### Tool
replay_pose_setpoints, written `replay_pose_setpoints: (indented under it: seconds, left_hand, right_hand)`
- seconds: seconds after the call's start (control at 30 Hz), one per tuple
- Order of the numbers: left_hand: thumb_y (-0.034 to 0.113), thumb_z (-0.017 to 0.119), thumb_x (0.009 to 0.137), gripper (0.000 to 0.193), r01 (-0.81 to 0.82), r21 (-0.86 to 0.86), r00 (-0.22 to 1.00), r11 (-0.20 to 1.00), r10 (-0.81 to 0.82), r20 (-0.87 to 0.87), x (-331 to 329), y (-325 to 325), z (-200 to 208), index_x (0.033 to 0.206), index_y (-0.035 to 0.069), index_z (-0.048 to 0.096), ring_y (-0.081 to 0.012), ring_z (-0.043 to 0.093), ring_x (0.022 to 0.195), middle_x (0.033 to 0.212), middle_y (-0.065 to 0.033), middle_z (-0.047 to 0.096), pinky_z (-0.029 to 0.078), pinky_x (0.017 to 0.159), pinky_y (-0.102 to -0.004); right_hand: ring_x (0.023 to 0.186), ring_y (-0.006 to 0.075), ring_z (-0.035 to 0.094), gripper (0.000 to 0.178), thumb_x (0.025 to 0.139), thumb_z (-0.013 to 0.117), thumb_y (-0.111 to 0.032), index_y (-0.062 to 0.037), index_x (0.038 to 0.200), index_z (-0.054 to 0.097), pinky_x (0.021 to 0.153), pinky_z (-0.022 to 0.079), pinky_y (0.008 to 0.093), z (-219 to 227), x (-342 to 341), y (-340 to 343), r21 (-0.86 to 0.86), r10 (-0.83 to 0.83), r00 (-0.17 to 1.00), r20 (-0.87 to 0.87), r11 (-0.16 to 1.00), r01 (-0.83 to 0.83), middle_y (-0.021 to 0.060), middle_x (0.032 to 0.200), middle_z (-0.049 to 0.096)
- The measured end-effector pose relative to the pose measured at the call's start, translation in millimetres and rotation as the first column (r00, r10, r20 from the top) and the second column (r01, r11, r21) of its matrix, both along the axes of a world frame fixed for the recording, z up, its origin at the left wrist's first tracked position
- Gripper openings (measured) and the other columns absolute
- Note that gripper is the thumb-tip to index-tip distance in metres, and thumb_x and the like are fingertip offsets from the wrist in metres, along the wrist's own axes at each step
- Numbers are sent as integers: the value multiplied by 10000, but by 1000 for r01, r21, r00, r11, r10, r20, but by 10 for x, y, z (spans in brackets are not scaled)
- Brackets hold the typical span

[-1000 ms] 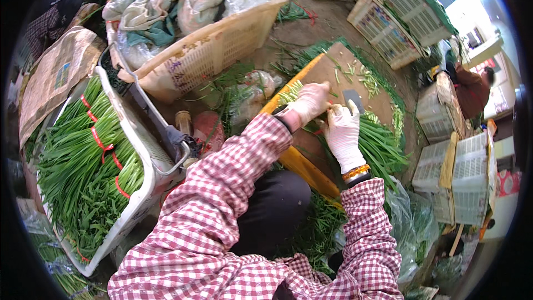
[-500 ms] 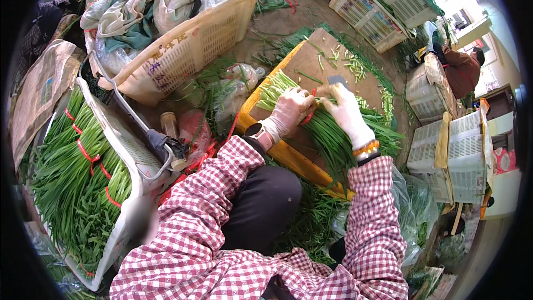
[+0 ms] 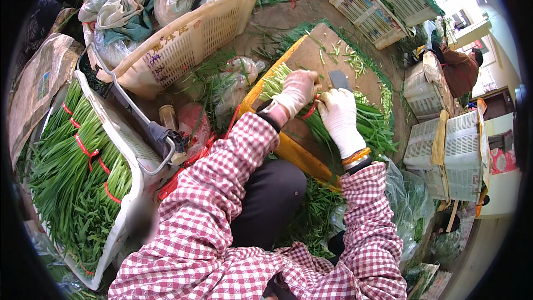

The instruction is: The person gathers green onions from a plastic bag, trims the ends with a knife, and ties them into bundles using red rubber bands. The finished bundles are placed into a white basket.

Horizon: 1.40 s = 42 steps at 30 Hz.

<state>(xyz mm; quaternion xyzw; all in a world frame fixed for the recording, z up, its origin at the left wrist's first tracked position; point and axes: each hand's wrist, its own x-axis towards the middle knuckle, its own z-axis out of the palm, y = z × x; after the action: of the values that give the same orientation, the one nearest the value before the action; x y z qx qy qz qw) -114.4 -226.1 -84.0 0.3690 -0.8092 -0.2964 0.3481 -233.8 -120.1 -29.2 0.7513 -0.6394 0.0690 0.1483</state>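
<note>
A bunch of long green chives [image 3: 370, 128] with pale stem ends pointing left lies across a brown board with a yellow side [image 3: 294, 153]. My left hand [image 3: 298, 93], in a pale glove, is closed over the stem end, fingers pinched at a red tie [image 3: 309, 112] around the bunch. My right hand [image 3: 339, 115], in a white glove, is closed at the bunch beside it. A knife blade [image 3: 339, 80] sticks out past its fingertips; the handle appears to be inside that hand, hidden. Cut stem pieces [image 3: 355, 62] are scattered on the board's far part.
At left, a white crate [image 3: 123, 211] holds chives bundled with red ties. A beige basket [image 3: 194, 44] with cloths and plastic bags stands behind it. White crates [image 3: 369, 11] are stacked far right, more at right. Another person [image 3: 461, 69] is at the right. Loose greens litter the floor.
My left hand has moved away from me and slightly right, onto the tie. The right hand has come slightly nearer, its fingers drawn in, and the blade shows more fully.
</note>
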Motion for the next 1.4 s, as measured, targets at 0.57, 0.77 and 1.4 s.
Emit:
replay_pose_setpoints:
  seconds: [0.57,0.77,1.4]
  left_hand:
    - [157,780,800,700,578,260,645,774,-238,-726,626,314,519,1395,19,438,-188,491,1223,1322,-80,547,425,1018,-314]
    - [274,781,798,602,565,-98,414,819,-385,-825,236,110,1851,1284,5,551,-177,624,1021,1165,-69,654,492,936,-335]
    - [444,908,499,1192,550,-143,531,823,-213,820,-283,147,418,1452,43,314,-344,641,995,1106,-177,612,513,847,-448]
  right_hand:
    - [1156,310,605,735,657,845,-331,-43,1276,574,997,474,380,1016,-10,201,149,-194,846,497,979,137,181,1211,633]
    - [1262,244,526,903,754,839,-395,42,1414,405,1056,406,348,1356,-178,219,-27,84,356,930,986,-164,185,1368,552]
    - [863,354,653,551,774,635,-142,-31,1306,543,784,512,458,-583,-1052,825,143,-481,856,191,876,460,183,940,656]
